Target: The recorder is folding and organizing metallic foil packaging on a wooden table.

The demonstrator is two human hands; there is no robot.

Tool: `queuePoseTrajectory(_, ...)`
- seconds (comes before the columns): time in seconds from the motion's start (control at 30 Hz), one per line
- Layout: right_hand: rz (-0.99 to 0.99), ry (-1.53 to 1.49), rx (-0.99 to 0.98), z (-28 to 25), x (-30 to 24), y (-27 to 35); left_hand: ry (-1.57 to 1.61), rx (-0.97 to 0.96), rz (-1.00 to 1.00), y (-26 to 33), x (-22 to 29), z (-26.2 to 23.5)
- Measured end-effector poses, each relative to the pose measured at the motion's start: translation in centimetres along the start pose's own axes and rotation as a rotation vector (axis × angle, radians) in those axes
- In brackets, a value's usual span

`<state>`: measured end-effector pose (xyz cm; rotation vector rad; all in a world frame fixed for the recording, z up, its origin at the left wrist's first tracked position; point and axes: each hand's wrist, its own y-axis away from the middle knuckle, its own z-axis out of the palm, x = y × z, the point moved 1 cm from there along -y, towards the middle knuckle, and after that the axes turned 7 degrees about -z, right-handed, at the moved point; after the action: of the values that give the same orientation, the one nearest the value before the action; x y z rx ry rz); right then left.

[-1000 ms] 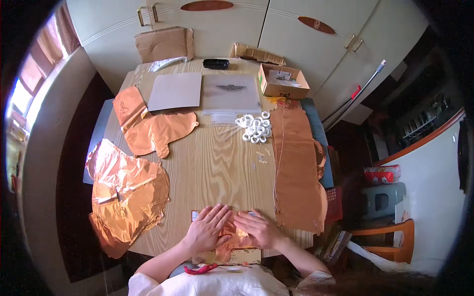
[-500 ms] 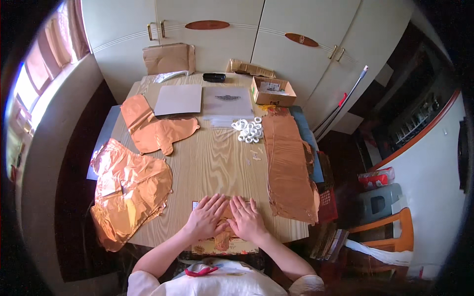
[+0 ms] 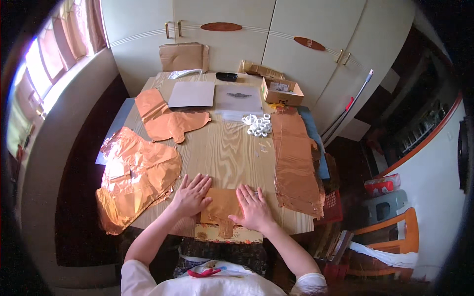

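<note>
My left hand [image 3: 191, 195] and my right hand [image 3: 253, 207] lie flat, fingers spread, on a small folded copper foil balloon [image 3: 220, 206] at the near edge of the wooden table [image 3: 229, 150]. The balloon's neck hangs over that edge toward me. Each hand presses one side of the foil. A pile of flat copper foil balloons [image 3: 136, 175] lies to the left of my left hand. A long stack of copper foil [image 3: 294, 158] runs along the table's right side.
More copper foil pieces [image 3: 168, 118] lie at the left rear. White sheets [image 3: 192, 93], a pile of small white rings [image 3: 256, 124], an open cardboard box [image 3: 281, 91] and a black object [image 3: 226, 76] sit farther back. White cupboards stand behind; an orange chair [image 3: 395, 232] is at the right.
Both hands have stayed flat on the small foil balloon, sliding slightly apart over it. The view has shifted as my head moved.
</note>
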<state>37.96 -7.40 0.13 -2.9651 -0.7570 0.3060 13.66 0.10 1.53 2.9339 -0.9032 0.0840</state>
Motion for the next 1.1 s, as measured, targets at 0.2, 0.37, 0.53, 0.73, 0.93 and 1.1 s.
queuePoseTrajectory(0.2,-0.010,0.055,-0.010,0.2,-0.1,-0.1,0.082,0.105,0.182,-2.0,3.8,-1.0)
queuePoseTrajectory(0.37,0.036,0.040,-0.079,0.6,0.0,-0.1,0.158,0.065,0.449,-3.9,5.3,0.9)
queuePoseTrajectory(0.53,-0.043,-0.020,0.112,0.5,0.2,0.3,0.177,0.196,0.509,-3.9,4.7,1.7)
queuePoseTrajectory(0.73,-0.165,-0.056,0.271,-0.1,-1.9,1.4,0.289,0.120,0.472,-3.9,4.3,2.2)
queuePoseTrajectory(0.93,-0.082,-0.180,0.225,-0.3,-4.0,1.6,0.338,0.067,0.504,-3.9,3.8,2.5)
queuePoseTrajectory(1.1,-0.028,-0.234,0.235,-0.5,-3.6,0.6,0.423,0.012,0.491,-4.2,3.5,2.6)
